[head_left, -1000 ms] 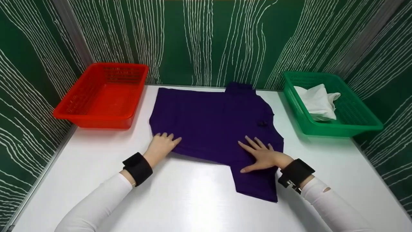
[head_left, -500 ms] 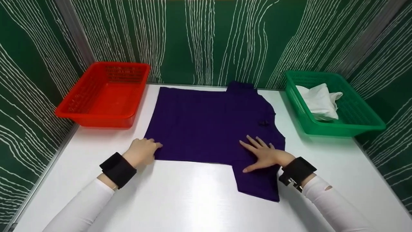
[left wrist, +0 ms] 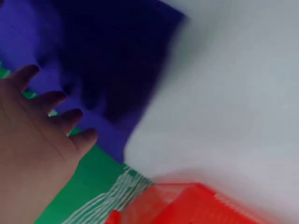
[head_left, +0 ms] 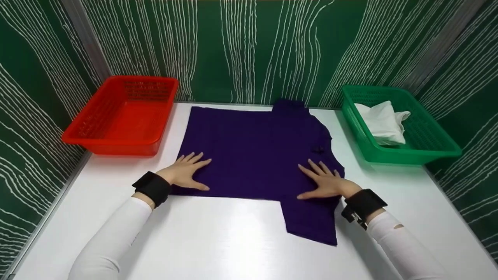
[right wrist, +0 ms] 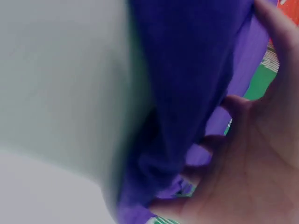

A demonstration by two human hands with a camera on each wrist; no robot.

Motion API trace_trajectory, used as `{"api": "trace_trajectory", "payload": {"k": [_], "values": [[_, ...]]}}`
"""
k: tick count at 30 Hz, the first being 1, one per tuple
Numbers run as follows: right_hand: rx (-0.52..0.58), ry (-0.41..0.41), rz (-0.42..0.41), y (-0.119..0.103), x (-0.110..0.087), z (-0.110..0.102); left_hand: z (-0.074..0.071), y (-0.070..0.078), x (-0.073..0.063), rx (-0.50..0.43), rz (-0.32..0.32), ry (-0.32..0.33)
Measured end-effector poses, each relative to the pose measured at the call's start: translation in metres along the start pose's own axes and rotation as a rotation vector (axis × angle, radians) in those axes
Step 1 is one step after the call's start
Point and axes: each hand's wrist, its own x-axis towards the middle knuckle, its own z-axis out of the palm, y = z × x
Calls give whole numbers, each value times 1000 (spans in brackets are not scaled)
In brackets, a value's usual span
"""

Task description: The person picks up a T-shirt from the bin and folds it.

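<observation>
A dark purple short-sleeved shirt (head_left: pixel 249 155) lies spread on the white table, its hem to the left and its neckline to the right. One sleeve points toward the front edge, the other toward the back wall. My left hand (head_left: pixel 186 173) rests with fingers spread on the shirt's near left corner. On the chest near the collar, my right hand (head_left: pixel 327 182) lies with fingers fanned out. A small dark bunched spot shows near the neckline. Both wrist views show the purple cloth beside the fingers; the left wrist view is blurred.
A red plastic basket (head_left: pixel 120 147) stands at the back left. At the back right is a green basket (head_left: pixel 412 157) with a folded white cloth (head_left: pixel 383 123) in it. Green walls with white lines enclose the white table (head_left: pixel 233 241).
My left hand pulled the shirt's near hem corner outward to the left, flattening that edge, then let go and spread on the cloth. My right hand shifted slightly.
</observation>
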Motion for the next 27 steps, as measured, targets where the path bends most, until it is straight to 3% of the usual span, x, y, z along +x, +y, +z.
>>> {"api": "trace_trajectory", "payload": {"k": [4, 10, 18, 22, 27], "values": [[-17, -31, 25, -2, -6, 4, 8, -4, -6, -61, 0, -13], [-29, -30, 22, -5, -10, 4, 11, 5, -20, -54, -35, -18], [-37, -22, 28, -12, -14, 4, 13, -3, -21, -24, -23, 10], [-48, 49, -24, -14, -18, 8, 17, -5, -21, -16, -18, 31], [-67, 216, -207, -20, -26, 16, 21, 5, -26, 32, 6, 115]]}}
